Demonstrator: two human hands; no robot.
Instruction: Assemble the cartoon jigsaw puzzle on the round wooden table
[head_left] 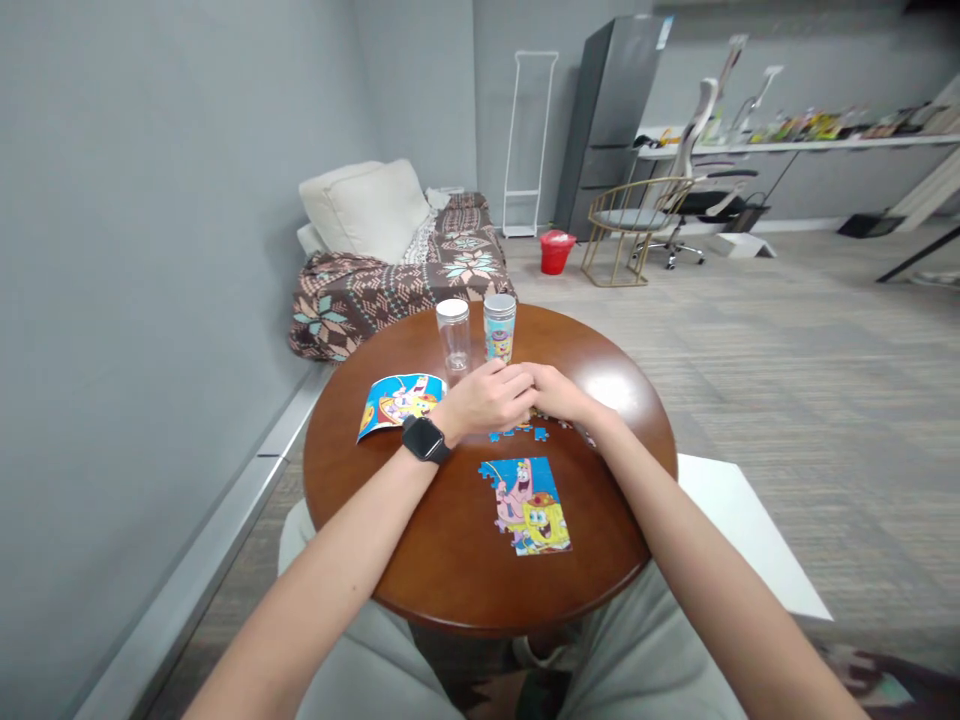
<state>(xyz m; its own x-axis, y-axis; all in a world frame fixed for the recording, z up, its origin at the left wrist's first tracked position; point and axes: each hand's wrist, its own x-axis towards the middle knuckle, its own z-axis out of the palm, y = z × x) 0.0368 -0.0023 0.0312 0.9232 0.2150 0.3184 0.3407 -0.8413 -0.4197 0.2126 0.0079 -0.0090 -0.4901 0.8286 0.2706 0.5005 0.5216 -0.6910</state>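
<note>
My left hand [489, 399], with a black watch [424, 439] on its wrist, meets my right hand [559, 393] over the far half of the table. Both sets of fingers are curled in and closed; whatever is between them is hidden. Loose jigsaw pieces [541, 434] lie just below and partly behind the hands, several with blue showing. Nearer to me is a partly joined jigsaw puzzle [531, 505] with a pink and a yellow cartoon figure, its left edge ragged. A curled picture sheet [403, 402] with similar figures rests left of my left hand.
A clear jar [454, 340] with a white lid and a printed canister [499, 328] stand behind my hands on the round brown table [450, 560]. Beyond are a covered sofa [390, 270], a red bin [556, 252] and a gold-framed chair [626, 225]. A white panel [742, 530] is at the right.
</note>
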